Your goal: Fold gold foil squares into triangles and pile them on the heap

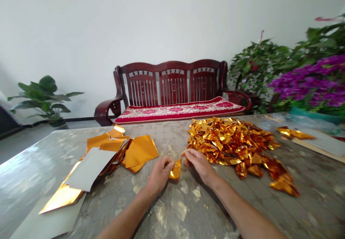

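Observation:
Between my two hands is a small sheet of gold foil paper [176, 170], partly folded. My left hand [161, 172] pinches its left side, fingers closed. At the sheet's upper right corner, my right hand [198, 161] has its thumb and fingertips pressed together; whether they grip the edge is too small to tell. A heap of folded gold foil pieces [229, 140] lies just beyond and to the right of my right hand. Flat gold sheets [140, 152] are stacked loosely to the left of my left hand, some with the pale grey backing [91, 167] facing up.
Everything lies on a patterned grey table [159, 219]. A pale board [322, 145] and clear plastic [277, 120] are at the right, near purple flowers [314, 79]. Behind the table stands a dark red wooden bench [172, 84]. A potted plant [47, 99] is at far left.

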Motion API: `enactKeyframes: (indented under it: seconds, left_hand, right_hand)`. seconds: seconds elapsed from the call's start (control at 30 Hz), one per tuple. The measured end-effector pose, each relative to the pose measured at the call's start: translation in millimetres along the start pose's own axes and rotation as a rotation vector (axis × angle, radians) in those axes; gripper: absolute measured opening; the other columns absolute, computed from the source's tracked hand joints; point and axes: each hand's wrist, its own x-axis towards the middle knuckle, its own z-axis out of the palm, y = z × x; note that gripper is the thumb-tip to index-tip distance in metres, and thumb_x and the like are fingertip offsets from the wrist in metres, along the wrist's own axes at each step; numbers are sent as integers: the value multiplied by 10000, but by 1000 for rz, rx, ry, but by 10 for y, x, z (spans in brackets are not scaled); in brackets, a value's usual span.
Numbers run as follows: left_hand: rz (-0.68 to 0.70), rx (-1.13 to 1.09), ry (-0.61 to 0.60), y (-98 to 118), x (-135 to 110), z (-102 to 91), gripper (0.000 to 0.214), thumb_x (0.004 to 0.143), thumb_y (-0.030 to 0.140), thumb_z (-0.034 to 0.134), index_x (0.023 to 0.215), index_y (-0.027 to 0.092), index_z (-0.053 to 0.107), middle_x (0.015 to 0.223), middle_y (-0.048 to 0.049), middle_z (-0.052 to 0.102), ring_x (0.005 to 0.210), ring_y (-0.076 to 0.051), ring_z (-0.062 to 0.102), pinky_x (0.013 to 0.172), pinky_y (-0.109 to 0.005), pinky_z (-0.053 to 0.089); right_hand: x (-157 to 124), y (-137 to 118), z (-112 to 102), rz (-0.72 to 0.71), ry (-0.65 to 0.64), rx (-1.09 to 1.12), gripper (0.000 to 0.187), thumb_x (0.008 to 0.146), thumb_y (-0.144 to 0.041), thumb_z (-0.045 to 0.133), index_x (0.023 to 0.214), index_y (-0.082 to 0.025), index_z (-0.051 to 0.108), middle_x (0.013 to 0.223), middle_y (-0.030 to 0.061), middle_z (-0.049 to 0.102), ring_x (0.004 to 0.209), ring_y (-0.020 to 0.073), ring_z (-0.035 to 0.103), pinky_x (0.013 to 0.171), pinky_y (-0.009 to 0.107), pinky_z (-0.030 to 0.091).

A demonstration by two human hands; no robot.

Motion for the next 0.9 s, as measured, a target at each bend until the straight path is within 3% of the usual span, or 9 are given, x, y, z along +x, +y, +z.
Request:
enactKeyframes:
  seconds: [0.2,0.4,0.9]
  left_hand:
    - [-17,-106,22,8,9,-4,257,816,405,568,686,184,542,631,36,486,593,-117,426,571,-221,340]
    - [-33,-193,3,-15,6,39,279,802,427,610,724,160,631,641,16,564,595,-119,477,575,-222,374]
    - [-54,-32,69,-30,8,67,238,812,349,566,706,153,652,653,-15,625,611,-140,540,577,-225,388]
  right_hand:
    - [23,60,40,59,48,45,365,764,-528,693,848,-173,693,738,-1,657,648,134,576,619,248,422]
    - [-8,56,69,145,-79,264,344,709,-474,780,850,-167,715,716,5,684,610,113,588,612,233,434]
    - [-3,76,71,150,-90,316,344,669,-430,837,857,-150,766,690,11,665,613,104,546,604,238,414]
